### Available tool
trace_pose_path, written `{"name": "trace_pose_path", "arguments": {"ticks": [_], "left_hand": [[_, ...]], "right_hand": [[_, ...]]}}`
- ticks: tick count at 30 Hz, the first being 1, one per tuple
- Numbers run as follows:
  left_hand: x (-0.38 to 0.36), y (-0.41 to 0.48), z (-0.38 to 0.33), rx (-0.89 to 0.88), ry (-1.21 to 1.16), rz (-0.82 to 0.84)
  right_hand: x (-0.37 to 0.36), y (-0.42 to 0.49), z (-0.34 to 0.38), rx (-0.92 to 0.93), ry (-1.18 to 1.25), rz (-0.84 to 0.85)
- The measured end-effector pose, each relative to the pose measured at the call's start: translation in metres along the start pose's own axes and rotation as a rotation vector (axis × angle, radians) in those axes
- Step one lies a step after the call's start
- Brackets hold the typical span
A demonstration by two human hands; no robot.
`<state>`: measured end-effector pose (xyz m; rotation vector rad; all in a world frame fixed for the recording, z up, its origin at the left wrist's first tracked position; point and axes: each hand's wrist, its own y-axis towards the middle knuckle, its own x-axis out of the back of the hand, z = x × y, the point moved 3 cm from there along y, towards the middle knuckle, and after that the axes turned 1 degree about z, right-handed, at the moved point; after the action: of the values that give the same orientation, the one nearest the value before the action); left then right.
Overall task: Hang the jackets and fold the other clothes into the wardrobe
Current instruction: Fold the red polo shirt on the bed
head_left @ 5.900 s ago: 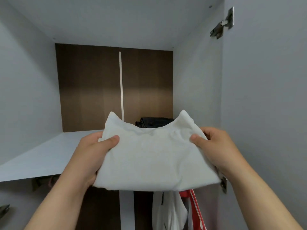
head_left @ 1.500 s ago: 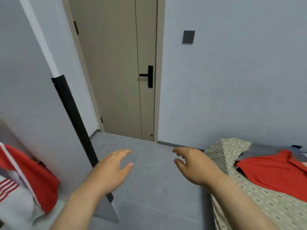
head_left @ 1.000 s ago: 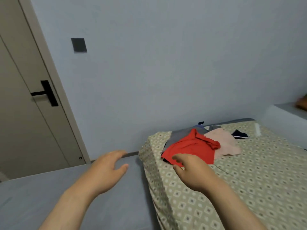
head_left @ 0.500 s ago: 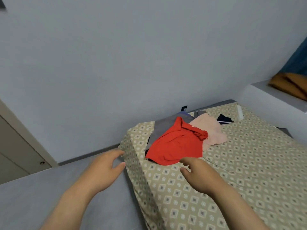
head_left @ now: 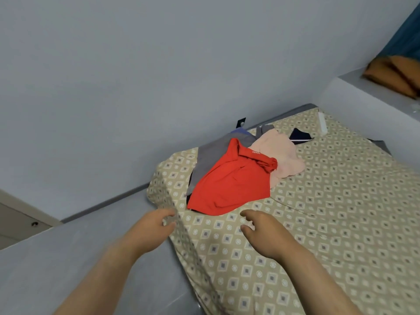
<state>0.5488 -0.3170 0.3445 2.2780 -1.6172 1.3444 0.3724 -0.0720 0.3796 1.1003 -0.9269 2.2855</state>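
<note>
Patterned bed (head_left: 329, 212) holds red garment (head_left: 229, 185); grey floor (head_left: 68, 258) beside.

Left hand (head_left: 151, 230), right hand (head_left: 264, 235): bare, no gloves, rings, watch. Forearms bare, no sleeves visible.

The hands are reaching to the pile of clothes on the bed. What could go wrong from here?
1. The red garment overlaps the grey garment and the pink garment, so lifting it may drag those along.
2. The pile lies near the corner of the bed; a pull could slide clothes onto the floor.
3. Both the left hand and the right hand are open and empty; a one-handed grab may crumple the cloth.
</note>
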Motion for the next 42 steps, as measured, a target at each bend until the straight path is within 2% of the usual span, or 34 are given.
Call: {"name": "trace_pose_path", "arguments": {"ticks": [12, 18, 22, 26, 33, 36, 39, 40, 42], "left_hand": [[-0.038, 0.102, -0.003, 0.133, -0.258, 0.068], [-0.057, 0.206, 0.038, 0.257, -0.378, 0.044], [-0.083, 0.268, 0.065, 0.314, -0.333, 0.184], [-0.126, 0.327, 0.111, 0.454, -0.411, 0.251], [-0.183, 0.357, 0.142, 0.6, -0.423, 0.281], [-0.176, 0.356, 0.143, 0.555, -0.375, 0.218], [-0.155, 0.348, 0.124, 0.367, -0.258, 0.116], [-0.147, 0.343, 0.111, 0.276, -0.289, 0.09], [-0.129, 0.33, 0.078, 0.134, -0.505, 0.071]], "right_hand": [[-0.024, 0.082, -0.047, -0.079, 0.102, 0.162], [-0.069, 0.167, -0.061, -0.183, 0.171, 0.261], [-0.091, 0.226, -0.069, -0.263, 0.193, 0.29], [-0.128, 0.283, -0.076, -0.293, 0.219, 0.327], [-0.165, 0.316, -0.087, -0.413, 0.286, 0.418], [-0.165, 0.319, -0.085, -0.429, 0.323, 0.413], [-0.156, 0.317, -0.081, -0.432, 0.35, 0.403], [-0.151, 0.317, -0.079, -0.428, 0.363, 0.381], [-0.141, 0.315, -0.072, -0.4, 0.427, 0.315]]}}
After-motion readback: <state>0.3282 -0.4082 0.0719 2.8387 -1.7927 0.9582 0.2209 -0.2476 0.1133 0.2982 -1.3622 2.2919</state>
